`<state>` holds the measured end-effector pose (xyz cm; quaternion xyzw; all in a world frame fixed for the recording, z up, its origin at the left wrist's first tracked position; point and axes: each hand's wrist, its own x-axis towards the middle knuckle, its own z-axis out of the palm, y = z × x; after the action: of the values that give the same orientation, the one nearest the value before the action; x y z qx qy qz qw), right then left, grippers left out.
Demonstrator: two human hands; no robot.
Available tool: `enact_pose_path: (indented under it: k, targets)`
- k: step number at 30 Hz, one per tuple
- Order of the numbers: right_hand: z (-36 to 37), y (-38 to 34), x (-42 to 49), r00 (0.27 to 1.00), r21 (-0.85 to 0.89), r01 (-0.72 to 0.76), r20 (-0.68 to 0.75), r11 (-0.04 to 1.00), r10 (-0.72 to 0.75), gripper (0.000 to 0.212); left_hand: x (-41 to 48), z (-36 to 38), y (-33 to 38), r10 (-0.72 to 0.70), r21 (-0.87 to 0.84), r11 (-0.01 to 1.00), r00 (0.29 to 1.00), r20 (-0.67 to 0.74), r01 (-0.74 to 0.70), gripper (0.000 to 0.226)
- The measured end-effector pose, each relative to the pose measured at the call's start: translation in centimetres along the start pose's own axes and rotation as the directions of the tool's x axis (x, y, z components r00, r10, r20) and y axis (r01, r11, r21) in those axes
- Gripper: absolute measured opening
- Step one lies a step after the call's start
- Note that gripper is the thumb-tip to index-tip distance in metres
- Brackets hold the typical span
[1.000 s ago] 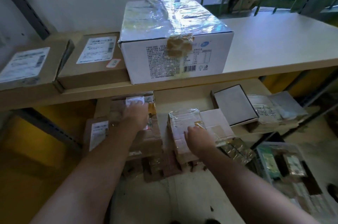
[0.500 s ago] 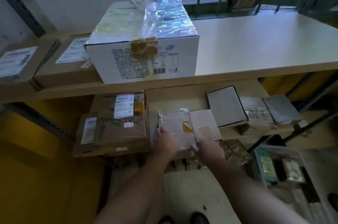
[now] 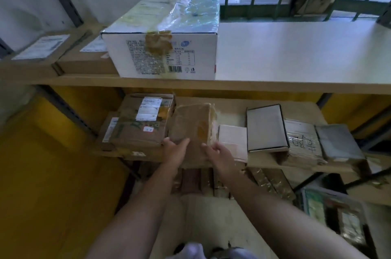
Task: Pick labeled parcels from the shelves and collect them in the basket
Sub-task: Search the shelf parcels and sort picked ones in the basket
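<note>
Brown parcel (image 3: 193, 129), seemingly tilted, between both hands' fingers (image 3: 179, 144).

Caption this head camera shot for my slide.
Both hands, left and right, tilt a taped brown parcel up from the lower shelf.

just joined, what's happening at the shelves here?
A person is picking parcels. Both hands, left hand and right hand, grip the near edge of a brown taped parcel on the lower shelf, tilting it up. Other parcels lie on either side. A basket holding packages sits on the floor to the right.
</note>
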<state>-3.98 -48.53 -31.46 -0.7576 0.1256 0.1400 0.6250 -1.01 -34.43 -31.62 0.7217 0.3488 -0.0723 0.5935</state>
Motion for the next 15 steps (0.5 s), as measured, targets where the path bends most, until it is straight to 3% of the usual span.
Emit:
enact_pose_path:
  k: [1, 3, 5, 7, 10, 13, 15]
  targets:
    - [-0.5, -0.5, 0.1, 1.000, 0.069, -0.017, 0.004, 0.997, 0.017, 0.029, -0.3, -0.1, 0.1, 0.009, -0.027, 1.000, 1.000, -0.003, -0.009, 0.066]
    - [-1.5, -1.9, 0.3, 0.996, 0.165, -0.093, 0.012, 0.982, 0.092, 0.066, -1.0, -0.4, 0.8, 0.047, -0.081, 0.996, 0.999, 0.014, -0.046, 0.075]
    - [-1.9, -3.1, 0.7, 0.994, 0.165, -0.107, 0.039, 0.980, 0.102, 0.082, -1.5, -0.7, 1.4, 0.064, -0.095, 0.994, 0.997, 0.046, -0.060, 0.104]
    - [-1.9, -3.9, 1.1, 0.995, 0.130, -0.055, 0.088, 0.990, 0.043, 0.068, -2.0, -1.1, 2.2, 0.099, -0.044, 0.994, 0.991, 0.094, -0.095, 0.129]
    - [-1.8, -4.7, 1.1, 0.999, 0.138, 0.015, 0.047, 0.990, -0.021, 0.058, -2.7, -1.6, 2.8, 0.136, 0.003, 0.990, 0.977, 0.164, -0.138, 0.142]
    - [-1.5, -5.3, 1.3, 0.997, 0.150, 0.075, 0.018, 0.986, -0.079, 0.039, -1.9, -2.0, 3.1, 0.081, -0.118, 0.992, 0.949, 0.304, -0.047, 0.130]
    - [-1.6, -5.4, 1.5, 0.998, 0.213, 0.060, -0.010, 0.975, -0.059, 0.037, -2.2, -2.4, 3.6, 0.026, -0.131, 0.991, 0.922, 0.387, 0.027, 0.104]
